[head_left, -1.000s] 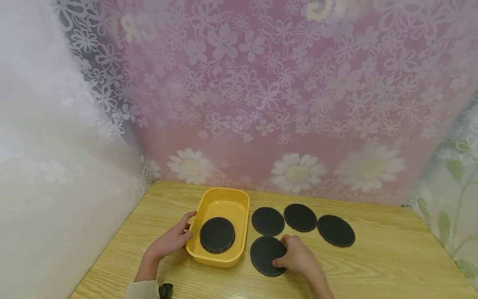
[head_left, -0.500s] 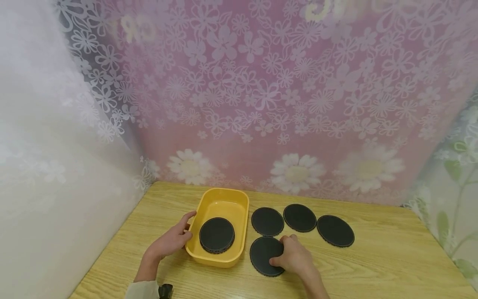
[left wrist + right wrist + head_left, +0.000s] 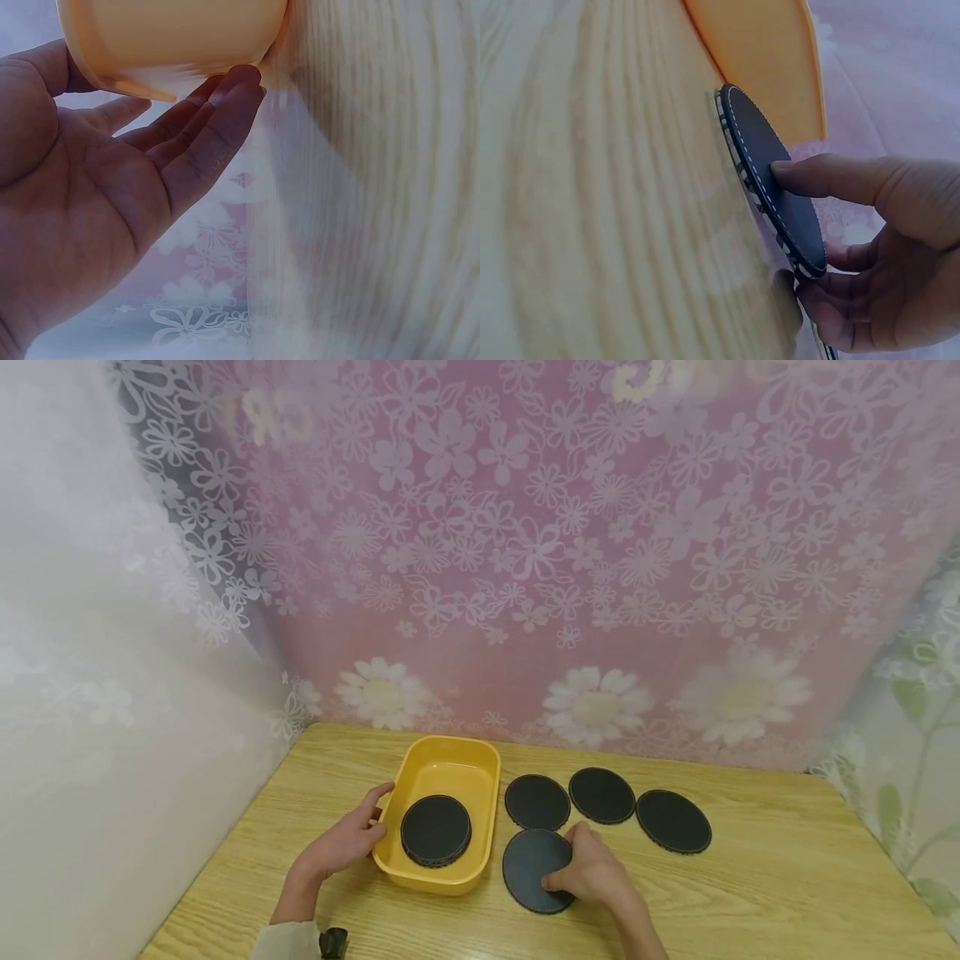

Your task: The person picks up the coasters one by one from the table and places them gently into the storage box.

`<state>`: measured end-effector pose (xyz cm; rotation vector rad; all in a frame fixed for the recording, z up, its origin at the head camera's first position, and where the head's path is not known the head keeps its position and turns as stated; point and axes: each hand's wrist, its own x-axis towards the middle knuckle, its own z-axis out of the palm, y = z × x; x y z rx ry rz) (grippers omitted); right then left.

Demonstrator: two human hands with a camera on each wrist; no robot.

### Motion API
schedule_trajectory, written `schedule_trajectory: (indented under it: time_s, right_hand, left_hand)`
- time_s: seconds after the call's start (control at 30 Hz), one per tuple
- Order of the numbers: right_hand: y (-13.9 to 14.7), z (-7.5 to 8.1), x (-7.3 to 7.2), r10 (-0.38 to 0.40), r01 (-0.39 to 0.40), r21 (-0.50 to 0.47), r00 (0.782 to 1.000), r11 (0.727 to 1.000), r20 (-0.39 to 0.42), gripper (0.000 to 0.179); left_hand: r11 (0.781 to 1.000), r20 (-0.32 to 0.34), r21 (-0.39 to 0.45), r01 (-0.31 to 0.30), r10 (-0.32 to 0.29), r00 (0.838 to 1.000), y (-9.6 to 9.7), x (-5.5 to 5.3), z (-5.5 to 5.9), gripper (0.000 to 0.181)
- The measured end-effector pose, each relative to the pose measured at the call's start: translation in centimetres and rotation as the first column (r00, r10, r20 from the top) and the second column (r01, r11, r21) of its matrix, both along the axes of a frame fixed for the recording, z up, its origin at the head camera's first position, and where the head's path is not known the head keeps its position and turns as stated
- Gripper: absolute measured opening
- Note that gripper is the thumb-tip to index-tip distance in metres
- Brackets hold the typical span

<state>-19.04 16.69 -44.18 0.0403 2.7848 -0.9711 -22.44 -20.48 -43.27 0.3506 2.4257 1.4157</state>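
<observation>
Right hand point(image 3: 595, 870), thumb uppermost, pinches a black disc point(image 3: 527, 867) at its 3 o'clock edge, beside the yellow tray point(image 3: 459, 779); left hand point(image 3: 349, 838), fingers extended, touches its 9 o'clock wall. Table point(image 3: 765, 893) spreads toward 4 o'clock.

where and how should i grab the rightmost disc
Likely pinch the rightmost disc by its right rim, coming from the right: it lies flat on the table with that side free, while its left edge meets or nearly meets the next disc.
</observation>
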Motion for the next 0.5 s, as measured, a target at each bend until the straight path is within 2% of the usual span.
schedule_trajectory:
  time_s: [0.17,0.27,0.37,0.5]
  right_hand:
    - [-0.1,0.0,0.1,0.008,-0.009,-0.082,1.0,0.997,-0.017,0.063]
    - [0.3,-0.1,0.1,0.025,-0.032,-0.167,0.999,0.985,-0.045,0.06]
    - [1.0,-0.2,0.1,0.063,-0.076,-0.273,0.996,0.959,-0.056,0.061]
    - [2.2,-0.4,0.1,0.122,-0.126,-0.408,0.992,0.904,-0.036,0.058]
  left_hand:
    - [1.0,-0.001,-0.005,-0.014,0.014,1.0,0.0,0.2,-0.2,0.063]
    - [1.0,-0.006,-0.011,-0.021,0.021,1.0,0.0,0.2,-0.2,0.063]
    - [1.0,-0.016,-0.018,-0.024,0.023,1.0,0.0,0.1,-0.2,0.062]
    - [1.0,-0.017,-0.024,-0.017,0.016,1.0,0.0,0.0,-0.1,0.062]
